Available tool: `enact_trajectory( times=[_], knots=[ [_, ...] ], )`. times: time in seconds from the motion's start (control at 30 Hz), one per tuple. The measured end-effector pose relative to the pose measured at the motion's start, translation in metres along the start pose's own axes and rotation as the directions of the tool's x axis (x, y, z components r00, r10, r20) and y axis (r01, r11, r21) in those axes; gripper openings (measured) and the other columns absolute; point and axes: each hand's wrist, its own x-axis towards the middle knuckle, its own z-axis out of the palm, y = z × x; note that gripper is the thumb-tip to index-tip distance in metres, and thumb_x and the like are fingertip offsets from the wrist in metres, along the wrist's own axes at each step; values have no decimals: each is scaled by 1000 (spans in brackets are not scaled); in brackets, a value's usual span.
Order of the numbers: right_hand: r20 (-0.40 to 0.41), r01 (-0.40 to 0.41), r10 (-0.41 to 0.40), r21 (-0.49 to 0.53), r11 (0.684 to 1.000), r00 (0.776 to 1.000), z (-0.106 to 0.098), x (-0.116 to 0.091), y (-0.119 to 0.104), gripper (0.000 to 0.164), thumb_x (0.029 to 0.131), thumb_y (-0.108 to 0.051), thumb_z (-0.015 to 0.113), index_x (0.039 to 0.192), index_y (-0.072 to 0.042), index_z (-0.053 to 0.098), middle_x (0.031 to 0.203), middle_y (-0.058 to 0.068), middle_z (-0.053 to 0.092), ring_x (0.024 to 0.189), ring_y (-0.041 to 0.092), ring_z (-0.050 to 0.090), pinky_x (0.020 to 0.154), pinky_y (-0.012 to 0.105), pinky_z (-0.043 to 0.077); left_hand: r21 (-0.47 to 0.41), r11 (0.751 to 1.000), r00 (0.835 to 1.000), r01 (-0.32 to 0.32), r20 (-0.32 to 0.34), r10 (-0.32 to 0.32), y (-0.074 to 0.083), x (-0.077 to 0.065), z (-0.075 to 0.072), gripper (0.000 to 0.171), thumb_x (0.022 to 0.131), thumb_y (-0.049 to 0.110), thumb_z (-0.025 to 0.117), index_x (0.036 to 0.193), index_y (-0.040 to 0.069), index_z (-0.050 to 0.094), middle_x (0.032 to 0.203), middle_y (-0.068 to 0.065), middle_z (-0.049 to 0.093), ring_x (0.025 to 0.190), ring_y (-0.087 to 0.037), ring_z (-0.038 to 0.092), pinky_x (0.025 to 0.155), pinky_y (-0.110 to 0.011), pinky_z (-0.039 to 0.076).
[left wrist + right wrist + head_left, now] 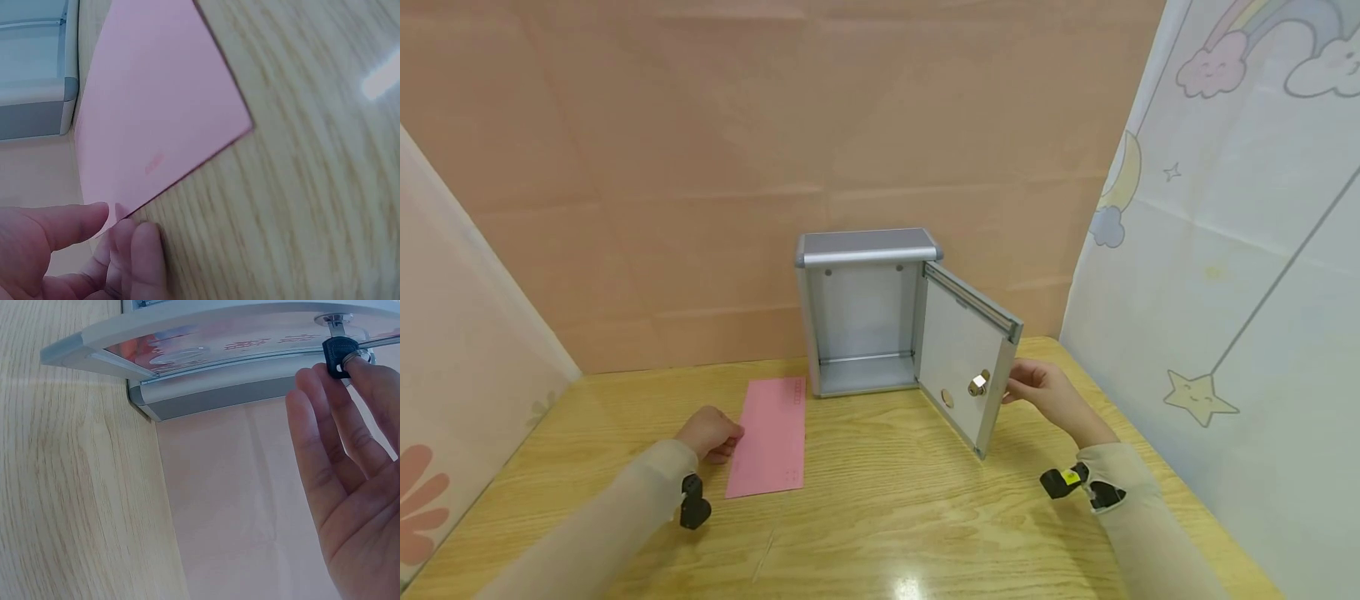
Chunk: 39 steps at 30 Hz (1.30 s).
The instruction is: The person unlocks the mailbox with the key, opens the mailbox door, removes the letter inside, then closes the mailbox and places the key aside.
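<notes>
A pink envelope lies on the table to the left of a grey metal mailbox. My left hand pinches the envelope's left edge, thumb above and fingers beneath, as the left wrist view shows. The mailbox door is swung wide to the right, showing its inner face with a lock. My right hand is at the door's outer side. There, in the right wrist view, its thumb and fingers pinch a black-headed key that sits in the lock.
The mailbox interior faces me, its back wall and floor bare. Behind it hangs a plain orange-pink cloth. A patterned cloth bounds the right side, another the left. The wooden table extends toward me.
</notes>
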Motion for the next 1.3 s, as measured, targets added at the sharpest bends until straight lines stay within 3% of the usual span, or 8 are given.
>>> enact_trajectory(
  times=[0.27,0.5,0.73,0.87,1.0,1.1,1.17,1.3],
  knots=[
    [3,4,-4,-6,1000,1000,-2,-2,1,29,98,-3,53,120,17,54,100,-18,68,85,5,68,74,32,59,29,999,1000,-29,-8,29,3,-5,-1,15,91,10,61,89,-5,64,72,-6,57,64,-17,54,57,-26,50],
    [15,18,-18,7,1000,1000,-3,-4,1,29,98,-3,53,120,16,55,100,-17,68,85,5,68,73,26,58,48,997,998,-63,-4,63,11,-5,-6,20,94,15,57,85,-1,64,63,-2,52,56,-14,48,53,-24,41],
    [19,21,-21,13,1000,1000,-4,-6,3,27,98,-2,53,119,15,56,100,-17,68,85,5,68,72,26,58,-16,983,983,-181,-17,181,43,-16,-7,32,98,20,54,114,-8,54,100,-19,60,84,-27,61,74,-33,54],
    [20,22,-22,19,1000,1000,-5,-7,4,25,98,-3,53,119,9,59,101,-17,68,86,5,68,73,26,58,6,946,945,-323,-43,323,67,-17,8,37,100,23,51,125,-5,49,122,-25,55,110,-38,58,89,-43,53],
    [20,38,-39,37,999,999,-7,-10,6,23,98,-2,53,118,-2,64,102,-17,68,86,5,68,72,27,58,51,867,858,-495,-130,497,87,-16,31,44,99,19,54,135,-4,42,133,-24,51,124,-39,49,102,-49,44],
    [18,47,-48,44,998,999,-8,-11,6,24,97,-2,53,117,-11,65,102,-16,68,86,5,68,72,27,58,8,813,797,-582,-189,573,98,-16,44,49,100,14,54,142,-2,37,141,-22,46,131,-37,44,108,-50,39],
    [17,49,-49,43,998,999,-9,-11,6,25,97,-2,53,116,-14,66,102,-16,68,86,5,68,72,27,58,-44,789,775,-613,-228,589,104,-15,50,49,100,12,53,144,-1,35,141,-21,45,131,-36,44,108,-48,39],
    [18,48,-49,45,998,999,-9,-12,6,25,97,-2,54,114,-17,66,101,-17,68,86,4,68,72,26,58,-102,765,753,-636,-299,586,112,-14,56,45,100,9,51,142,0,35,137,-20,48,128,-34,47,106,-46,42]
  ],
)
